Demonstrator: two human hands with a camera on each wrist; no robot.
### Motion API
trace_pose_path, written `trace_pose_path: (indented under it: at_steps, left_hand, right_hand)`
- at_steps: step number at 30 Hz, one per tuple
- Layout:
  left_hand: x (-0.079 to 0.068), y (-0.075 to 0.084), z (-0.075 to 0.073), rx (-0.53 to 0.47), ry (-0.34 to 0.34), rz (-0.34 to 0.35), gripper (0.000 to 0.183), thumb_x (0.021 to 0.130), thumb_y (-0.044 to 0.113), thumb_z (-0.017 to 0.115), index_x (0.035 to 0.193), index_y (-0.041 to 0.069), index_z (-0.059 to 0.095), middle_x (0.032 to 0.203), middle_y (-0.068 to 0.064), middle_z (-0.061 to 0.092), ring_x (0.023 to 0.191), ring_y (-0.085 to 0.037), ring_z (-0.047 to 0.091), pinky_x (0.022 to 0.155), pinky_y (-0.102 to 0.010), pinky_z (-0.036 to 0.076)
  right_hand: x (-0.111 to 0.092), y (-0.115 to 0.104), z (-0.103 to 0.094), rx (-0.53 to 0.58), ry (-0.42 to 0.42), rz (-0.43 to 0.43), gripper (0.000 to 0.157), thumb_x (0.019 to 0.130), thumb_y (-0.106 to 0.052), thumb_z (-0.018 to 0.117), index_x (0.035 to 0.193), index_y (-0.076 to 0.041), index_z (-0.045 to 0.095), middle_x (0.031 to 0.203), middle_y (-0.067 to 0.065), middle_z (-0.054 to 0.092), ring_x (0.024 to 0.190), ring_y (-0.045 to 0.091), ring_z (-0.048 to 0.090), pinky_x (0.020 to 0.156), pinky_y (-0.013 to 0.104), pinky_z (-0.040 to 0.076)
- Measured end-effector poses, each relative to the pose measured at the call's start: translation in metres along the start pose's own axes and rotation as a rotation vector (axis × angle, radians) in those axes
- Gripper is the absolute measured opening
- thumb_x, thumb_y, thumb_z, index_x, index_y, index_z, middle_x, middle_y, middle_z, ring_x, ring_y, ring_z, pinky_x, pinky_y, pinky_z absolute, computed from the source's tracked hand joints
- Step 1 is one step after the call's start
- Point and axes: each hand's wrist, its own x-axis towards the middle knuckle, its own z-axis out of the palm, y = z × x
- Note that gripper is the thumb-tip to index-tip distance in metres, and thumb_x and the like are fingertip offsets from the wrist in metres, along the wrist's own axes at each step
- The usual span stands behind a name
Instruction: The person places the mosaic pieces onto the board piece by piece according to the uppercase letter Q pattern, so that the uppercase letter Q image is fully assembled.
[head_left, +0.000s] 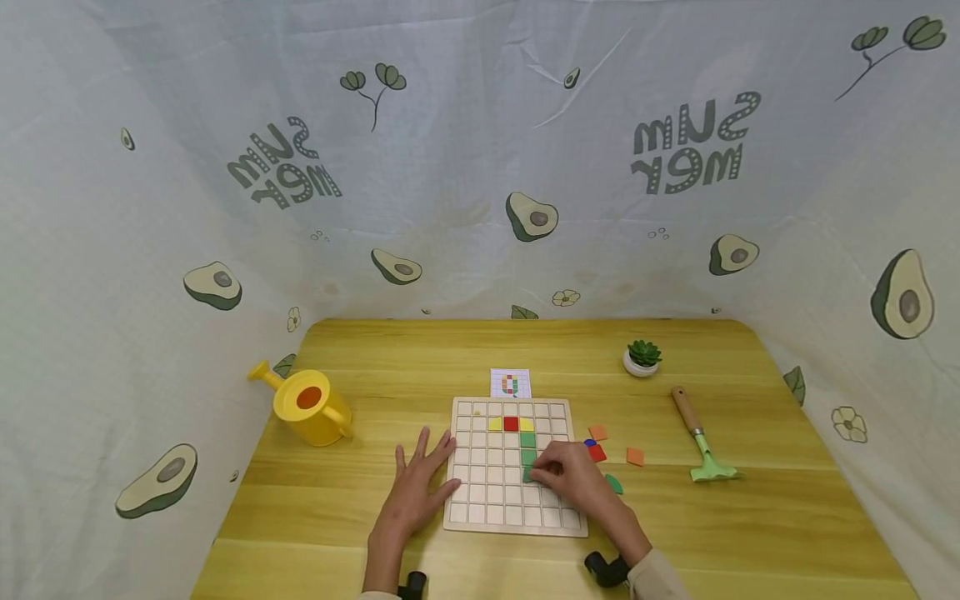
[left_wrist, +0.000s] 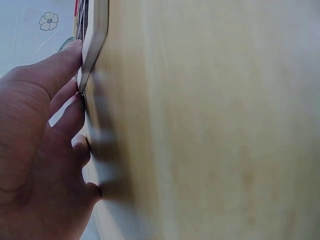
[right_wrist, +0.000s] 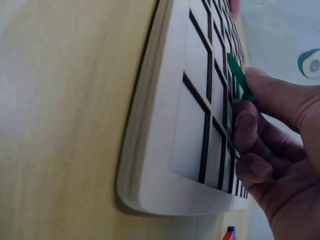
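Observation:
A wooden grid board [head_left: 487, 521] lies flat on the table. My left hand [head_left: 411, 492] has its fingers spread at the board's left side; thumb and index fingertips touch its edge, the others rest on the table. Between thumb and index finger, my right hand [head_left: 576, 477] pinches a green tile [right_wrist: 239, 75], tilted over a cell in the board's middle. Set in the grid above it are two green tiles [head_left: 528, 457], a red tile [head_left: 511, 424] and a yellow piece [head_left: 495, 424] on either side of the red one. A pattern card [head_left: 510, 372] lies against the board's far edge.
Right of the board lie loose pieces: orange tiles [head_left: 635, 456], a red tile [head_left: 597, 453], a blue piece [head_left: 589, 442] and a rounded green piece [head_left: 615, 484]. Farther out are a hand rake [head_left: 703, 450] and a potted succulent [head_left: 642, 358]. A yellow watering can [head_left: 315, 417] stands left.

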Motion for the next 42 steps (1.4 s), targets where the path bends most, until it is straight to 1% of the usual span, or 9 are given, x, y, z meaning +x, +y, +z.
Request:
trace_pose_path:
  at_steps: [4, 8, 11, 15, 18, 23, 31, 37, 42]
  left_hand:
    - [-0.0004, -0.0002, 0.0, 0.0, 0.002, 0.003, 0.065, 0.102, 0.021, 0.075, 0.16, 0.006, 0.051, 0.171, -0.007, 0.041, 0.165, -0.041, 0.015, 0.13, -0.071, -0.01]
    - [-0.0006, -0.0003, -0.0001, -0.001, -0.001, 0.001, 0.065, 0.102, 0.021, 0.075, 0.16, 0.006, 0.052, 0.171, -0.006, 0.041, 0.165, -0.041, 0.015, 0.13, -0.071, -0.01]
    - [-0.0006, -0.0006, 0.0001, 0.0, -0.005, -0.001, 0.065, 0.102, 0.022, 0.075, 0.16, 0.006, 0.052, 0.171, -0.006, 0.041, 0.165, -0.041, 0.015, 0.129, -0.072, -0.01]
    - [-0.0005, -0.0015, 0.0005, 0.005, -0.005, 0.0, 0.065, 0.102, 0.022, 0.075, 0.16, 0.006, 0.052, 0.171, -0.006, 0.041, 0.165, -0.041, 0.015, 0.129, -0.072, -0.009]
    - [-0.0003, -0.0022, 0.0007, 0.005, -0.001, 0.001, 0.065, 0.102, 0.022, 0.075, 0.16, 0.006, 0.052, 0.171, -0.006, 0.041, 0.166, -0.04, 0.015, 0.13, -0.072, -0.009]
    - [-0.0002, -0.0029, 0.0013, -0.001, -0.002, -0.001, 0.065, 0.102, 0.022, 0.075, 0.16, 0.006, 0.051, 0.171, -0.006, 0.041, 0.166, -0.04, 0.015, 0.129, -0.072, -0.01]
    - [-0.001, -0.003, 0.0015, -0.01, -0.004, -0.001, 0.065, 0.102, 0.022, 0.075, 0.16, 0.006, 0.052, 0.171, -0.006, 0.041, 0.166, -0.04, 0.015, 0.129, -0.072, -0.01]
    - [-0.0003, -0.0029, 0.0019, -0.005, -0.007, 0.003, 0.066, 0.102, 0.022, 0.075, 0.161, 0.006, 0.051, 0.172, -0.006, 0.04, 0.166, -0.04, 0.014, 0.129, -0.072, -0.01]
    - [0.0004, -0.0025, 0.0019, 0.0, -0.005, 0.004, 0.065, 0.102, 0.022, 0.075, 0.16, 0.006, 0.051, 0.172, -0.007, 0.04, 0.166, -0.04, 0.014, 0.129, -0.072, -0.01]
  right_hand:
    - [-0.0001, -0.0016, 0.0007, -0.036, -0.003, -0.042, 0.003, 0.091, -0.009, 0.086, 0.093, -0.006, 0.086, 0.083, -0.008, 0.072, 0.071, 0.0, 0.053, 0.06, 0.019, 0.05]
    - [-0.0005, -0.0019, 0.0017, -0.044, 0.002, -0.05, 0.004, 0.091, -0.008, 0.087, 0.094, -0.005, 0.086, 0.083, -0.008, 0.07, 0.071, 0.0, 0.053, 0.06, 0.019, 0.051]
    - [-0.0015, -0.0015, 0.002, -0.044, -0.001, -0.046, 0.008, 0.089, -0.01, 0.089, 0.095, -0.006, 0.085, 0.083, -0.007, 0.068, 0.071, 0.001, 0.053, 0.06, 0.019, 0.049]
    - [-0.0027, -0.0014, 0.0022, -0.052, -0.006, -0.051, 0.018, 0.083, -0.012, 0.095, 0.096, -0.006, 0.085, 0.082, -0.006, 0.065, 0.07, 0.003, 0.051, 0.058, 0.019, 0.047]
    - [-0.0025, -0.0016, 0.0032, -0.064, -0.004, -0.053, 0.02, 0.081, -0.01, 0.095, 0.097, -0.006, 0.084, 0.082, -0.006, 0.063, 0.07, 0.003, 0.05, 0.058, 0.018, 0.046]
    - [-0.0021, -0.0029, 0.005, -0.073, 0.006, -0.041, 0.016, 0.082, -0.006, 0.093, 0.095, -0.006, 0.084, 0.081, -0.006, 0.062, 0.07, 0.003, 0.05, 0.059, 0.018, 0.046]
    - [-0.002, -0.0007, 0.0051, -0.074, 0.003, -0.055, 0.009, 0.087, -0.005, 0.089, 0.096, -0.008, 0.085, 0.087, -0.005, 0.068, 0.074, 0.001, 0.054, 0.063, 0.019, 0.052]
    - [-0.0014, 0.0023, 0.0006, -0.086, -0.018, -0.101, 0.011, 0.089, -0.003, 0.087, 0.099, -0.005, 0.086, 0.088, -0.005, 0.069, 0.077, 0.001, 0.058, 0.065, 0.019, 0.055]
    - [-0.0016, 0.0027, -0.0024, -0.113, -0.023, -0.154, 0.015, 0.089, 0.002, 0.084, 0.102, -0.002, 0.086, 0.086, -0.005, 0.066, 0.077, 0.001, 0.056, 0.064, 0.018, 0.053]
